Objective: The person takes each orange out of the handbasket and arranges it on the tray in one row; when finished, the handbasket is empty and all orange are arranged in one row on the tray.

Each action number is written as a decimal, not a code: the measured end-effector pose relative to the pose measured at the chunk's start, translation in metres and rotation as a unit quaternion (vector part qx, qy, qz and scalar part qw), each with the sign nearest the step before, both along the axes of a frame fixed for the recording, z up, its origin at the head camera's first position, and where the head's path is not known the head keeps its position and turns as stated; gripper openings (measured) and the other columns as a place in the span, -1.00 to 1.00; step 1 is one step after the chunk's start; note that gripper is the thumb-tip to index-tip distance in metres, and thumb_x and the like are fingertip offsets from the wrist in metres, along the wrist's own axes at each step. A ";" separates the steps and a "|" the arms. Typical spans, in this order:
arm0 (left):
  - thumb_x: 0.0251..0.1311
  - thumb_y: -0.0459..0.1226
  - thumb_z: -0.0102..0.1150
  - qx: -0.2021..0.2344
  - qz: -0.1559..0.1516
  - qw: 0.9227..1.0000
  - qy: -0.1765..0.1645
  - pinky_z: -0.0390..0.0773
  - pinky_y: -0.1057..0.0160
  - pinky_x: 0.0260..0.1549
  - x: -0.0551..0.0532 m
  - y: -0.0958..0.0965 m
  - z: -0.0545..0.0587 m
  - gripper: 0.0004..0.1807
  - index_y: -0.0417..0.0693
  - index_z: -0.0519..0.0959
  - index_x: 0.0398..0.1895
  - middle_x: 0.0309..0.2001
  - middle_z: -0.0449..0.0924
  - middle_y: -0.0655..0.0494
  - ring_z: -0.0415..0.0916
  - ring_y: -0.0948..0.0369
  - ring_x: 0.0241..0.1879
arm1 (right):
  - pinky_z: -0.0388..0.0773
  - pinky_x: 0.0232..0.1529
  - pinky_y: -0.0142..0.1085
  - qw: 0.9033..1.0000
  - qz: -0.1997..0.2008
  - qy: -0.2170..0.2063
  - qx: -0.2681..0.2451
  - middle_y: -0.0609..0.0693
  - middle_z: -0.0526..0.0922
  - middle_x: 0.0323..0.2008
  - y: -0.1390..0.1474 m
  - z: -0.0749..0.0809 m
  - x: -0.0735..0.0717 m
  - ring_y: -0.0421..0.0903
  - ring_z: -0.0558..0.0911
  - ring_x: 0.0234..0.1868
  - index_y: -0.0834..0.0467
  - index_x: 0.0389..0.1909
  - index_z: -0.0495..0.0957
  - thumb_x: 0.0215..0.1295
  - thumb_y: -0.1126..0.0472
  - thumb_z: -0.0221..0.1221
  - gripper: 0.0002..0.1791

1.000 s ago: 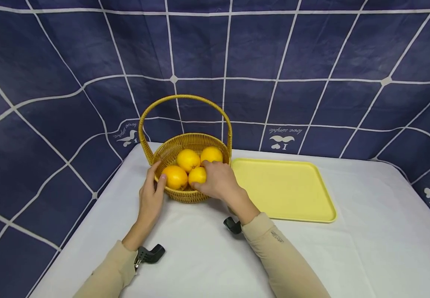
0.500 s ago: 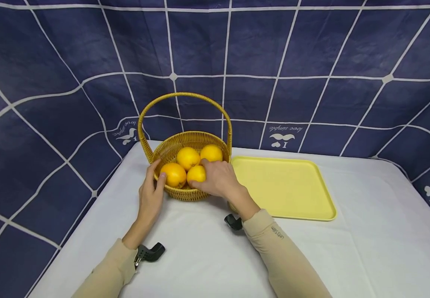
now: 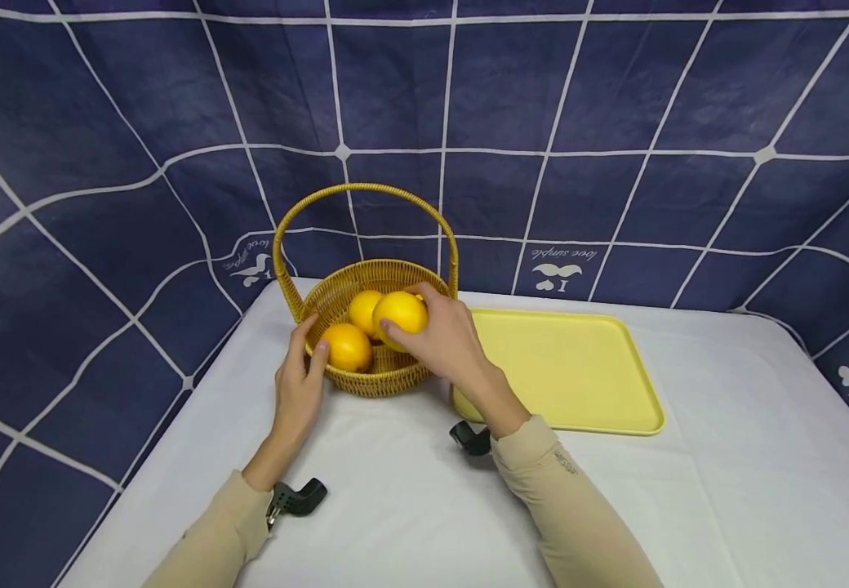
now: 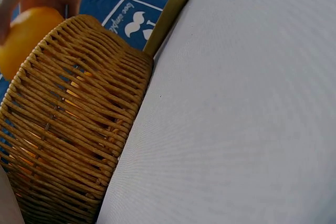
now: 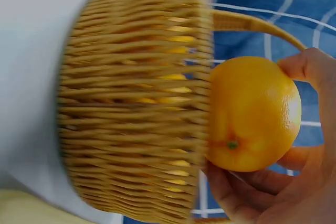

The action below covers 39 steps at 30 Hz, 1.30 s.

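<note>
My right hand (image 3: 446,331) grips an orange (image 3: 399,317) between thumb and fingers, raised over the wicker basket (image 3: 376,384). In the right wrist view the held orange (image 5: 254,114) shows its small green stem mark just above the basket rim. My left hand (image 3: 298,371) holds the basket's left rim, its fingertips at the edge. Inside the basket sit one orange (image 3: 348,347) at the front left and another orange (image 3: 364,309) behind it, partly covered by the held one. The basket's back right is hidden behind my right hand.
A yellow rectangular tray (image 3: 564,367) lies right of the basket on the white tablecloth (image 3: 726,457). The tall basket handle (image 3: 366,188) arches over the opening. A blue cloth with white grid lines (image 3: 513,98) hangs behind and at the sides.
My right hand has lifted the front right orange up and back within the basket area. The left hand stays at the rim, and the basket has not moved.
</note>
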<state>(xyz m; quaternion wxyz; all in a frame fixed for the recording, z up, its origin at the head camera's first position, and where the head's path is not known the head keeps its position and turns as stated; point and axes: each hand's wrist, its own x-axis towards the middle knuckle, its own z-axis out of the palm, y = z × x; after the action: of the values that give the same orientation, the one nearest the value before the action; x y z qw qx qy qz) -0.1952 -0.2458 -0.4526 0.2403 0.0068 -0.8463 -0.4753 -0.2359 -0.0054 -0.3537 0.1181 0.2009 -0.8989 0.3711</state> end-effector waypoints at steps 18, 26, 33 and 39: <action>0.66 -0.05 -0.09 -0.001 0.004 1.000 -0.007 0.16 -0.15 0.60 0.000 -0.003 -0.003 -0.46 0.15 0.28 0.61 0.63 0.24 0.08 0.15 -0.01 0.62 | 0.68 -0.16 -0.07 0.983 -0.147 -0.042 -0.101 0.11 0.71 0.00 0.065 0.034 -0.010 0.11 0.66 -0.09 0.11 0.25 0.52 0.35 -0.31 0.24 -0.32; 0.64 -0.06 -0.06 0.007 0.006 1.000 -0.005 0.20 -0.11 0.59 -0.001 -0.001 -0.003 -0.48 0.18 0.31 0.59 0.61 0.28 0.14 0.20 0.05 0.60 | 0.51 -0.07 -0.03 0.978 -0.177 -0.100 -0.053 0.19 0.68 -0.06 0.078 0.009 -0.027 0.21 0.55 -0.06 0.23 0.18 0.53 0.38 -0.30 0.15 -0.31; 0.65 -0.03 -0.08 0.005 0.002 1.000 -0.008 0.19 -0.13 0.59 0.000 -0.001 -0.002 -0.47 0.20 0.29 0.60 0.62 0.27 0.15 0.18 0.03 0.61 | 0.52 -0.16 -0.07 0.970 -0.196 -0.142 -0.023 0.23 0.63 -0.19 0.076 -0.020 -0.037 0.20 0.59 -0.13 0.32 0.03 0.47 0.35 -0.33 0.13 -0.27; 0.65 -0.04 -0.07 0.008 0.000 1.000 -0.003 0.19 -0.12 0.59 0.000 -0.001 -0.002 -0.47 0.15 0.30 0.59 0.61 0.27 0.17 0.18 0.04 0.61 | 0.52 -0.24 -0.10 0.965 -0.189 -0.181 0.017 0.23 0.58 -0.21 0.073 -0.036 -0.038 0.18 0.58 -0.17 0.32 0.03 0.44 0.35 -0.35 0.09 -0.24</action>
<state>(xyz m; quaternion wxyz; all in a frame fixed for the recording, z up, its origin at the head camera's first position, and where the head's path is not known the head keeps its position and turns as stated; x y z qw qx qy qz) -0.1949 -0.2465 -0.4545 0.2377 0.0103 -0.8434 -0.4817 -0.2737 0.0676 -0.3902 0.0179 -0.0415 -0.9332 0.3565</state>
